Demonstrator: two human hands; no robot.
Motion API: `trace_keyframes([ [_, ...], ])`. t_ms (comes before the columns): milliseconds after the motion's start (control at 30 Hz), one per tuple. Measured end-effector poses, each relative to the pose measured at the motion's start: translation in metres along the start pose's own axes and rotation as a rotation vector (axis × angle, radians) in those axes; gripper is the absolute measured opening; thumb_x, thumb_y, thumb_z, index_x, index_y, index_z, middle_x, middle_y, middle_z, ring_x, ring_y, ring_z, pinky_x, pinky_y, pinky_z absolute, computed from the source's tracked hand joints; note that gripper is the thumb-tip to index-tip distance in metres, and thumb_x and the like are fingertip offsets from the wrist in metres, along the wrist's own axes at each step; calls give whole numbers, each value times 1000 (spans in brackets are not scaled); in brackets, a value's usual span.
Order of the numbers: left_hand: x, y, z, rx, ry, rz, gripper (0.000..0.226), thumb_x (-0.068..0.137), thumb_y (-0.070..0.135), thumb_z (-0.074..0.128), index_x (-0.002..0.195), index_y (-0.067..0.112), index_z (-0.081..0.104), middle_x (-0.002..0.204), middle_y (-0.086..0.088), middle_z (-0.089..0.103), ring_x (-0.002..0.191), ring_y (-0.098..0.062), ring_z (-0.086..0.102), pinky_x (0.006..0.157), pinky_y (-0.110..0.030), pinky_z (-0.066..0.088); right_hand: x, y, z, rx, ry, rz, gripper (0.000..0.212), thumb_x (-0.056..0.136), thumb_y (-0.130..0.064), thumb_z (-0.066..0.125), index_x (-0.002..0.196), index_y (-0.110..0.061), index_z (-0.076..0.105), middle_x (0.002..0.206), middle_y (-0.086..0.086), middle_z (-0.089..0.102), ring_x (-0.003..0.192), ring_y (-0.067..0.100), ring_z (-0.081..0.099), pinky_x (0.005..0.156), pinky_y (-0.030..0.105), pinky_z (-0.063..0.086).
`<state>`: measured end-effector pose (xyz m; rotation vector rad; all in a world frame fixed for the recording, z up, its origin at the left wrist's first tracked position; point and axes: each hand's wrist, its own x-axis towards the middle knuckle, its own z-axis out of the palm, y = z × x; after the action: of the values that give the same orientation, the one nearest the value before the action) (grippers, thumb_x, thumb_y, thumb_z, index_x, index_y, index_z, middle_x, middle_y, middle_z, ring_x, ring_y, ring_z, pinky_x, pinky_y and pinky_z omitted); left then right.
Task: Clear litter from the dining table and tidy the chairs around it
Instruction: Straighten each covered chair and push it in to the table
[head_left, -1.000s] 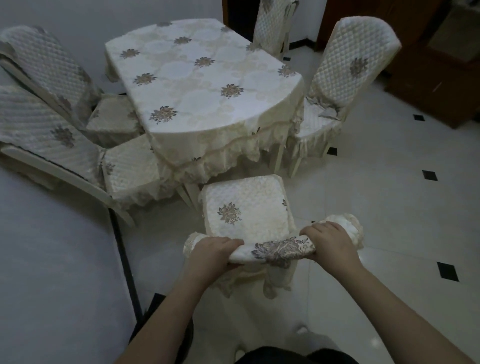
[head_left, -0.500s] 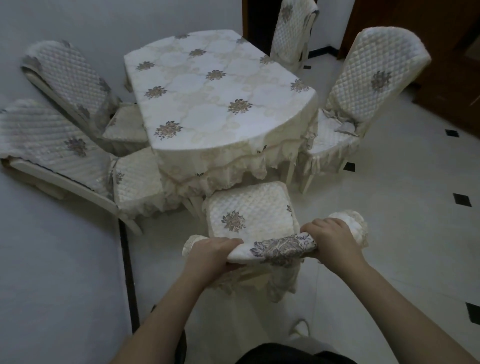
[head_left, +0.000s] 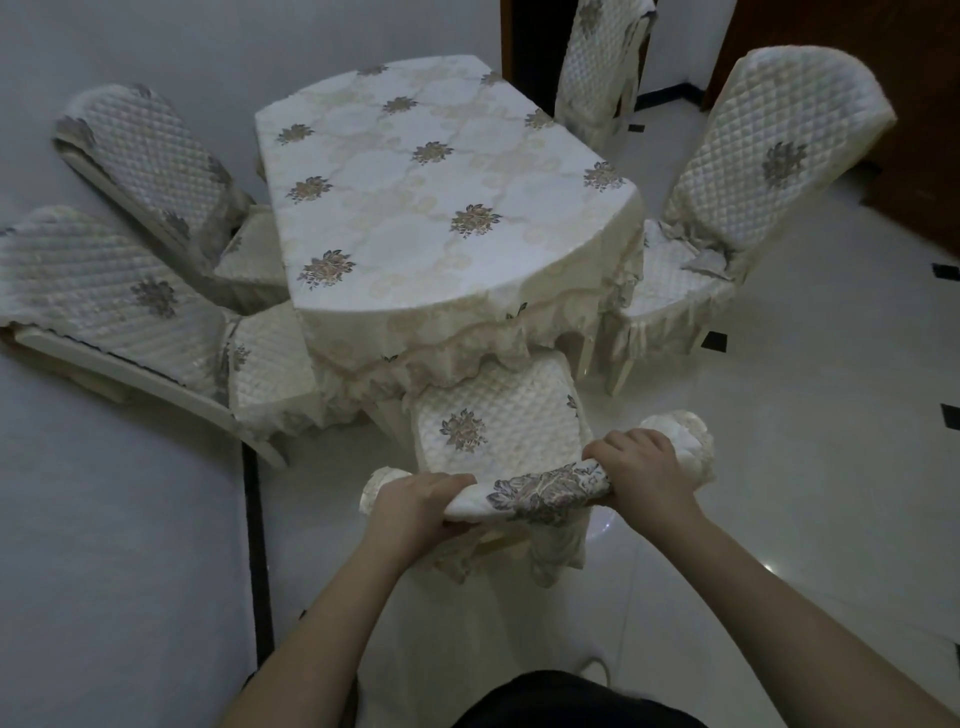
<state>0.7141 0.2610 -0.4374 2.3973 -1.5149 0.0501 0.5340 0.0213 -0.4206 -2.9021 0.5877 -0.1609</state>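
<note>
A dining table (head_left: 441, 192) under a cream floral cloth stands ahead of me. Right in front, a quilted chair (head_left: 493, 421) faces the table, its seat partly under the cloth's frill. My left hand (head_left: 421, 506) grips the left part of that chair's covered top rail (head_left: 545, 491). My right hand (head_left: 644, 475) grips the right part of the same rail. No litter shows on the tabletop.
Two quilted chairs (head_left: 119, 291) lean at the table's left by the wall. Another chair (head_left: 727, 218) sits at the right and one (head_left: 597, 67) at the far end. Dark wooden furniture (head_left: 924, 130) stands at the right. Tiled floor lies open to the right.
The chair in my hands has slid forward, so its seat now reaches under the tablecloth's edge. Both hands keep the same hold on the rail.
</note>
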Motion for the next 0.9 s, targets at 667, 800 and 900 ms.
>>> trace_keyframes([
  [667, 66, -3, 18, 26, 55, -74, 36, 66, 65, 53, 82, 34, 65, 64, 12, 64, 57, -9, 63, 47, -22, 34, 81, 41, 0, 12, -123, -12, 47, 71, -43, 78, 114, -34, 63, 109, -5, 59, 110, 20, 49, 102, 33, 21],
  [800, 76, 0, 21, -21, 63, -88, 38, 69, 64, 52, 83, 32, 67, 66, 11, 66, 59, -11, 64, 48, -24, 40, 92, 51, -1, -5, -138, -24, 50, 69, -45, 79, 114, -35, 62, 111, -6, 58, 108, 20, 50, 102, 34, 21],
  [900, 83, 7, 25, -35, 40, -109, 38, 70, 65, 53, 87, 34, 67, 71, 11, 68, 65, -12, 65, 51, -25, 41, 99, 64, -6, -15, -163, -46, 54, 68, -52, 77, 117, -34, 61, 114, -6, 58, 109, 20, 51, 103, 34, 22],
])
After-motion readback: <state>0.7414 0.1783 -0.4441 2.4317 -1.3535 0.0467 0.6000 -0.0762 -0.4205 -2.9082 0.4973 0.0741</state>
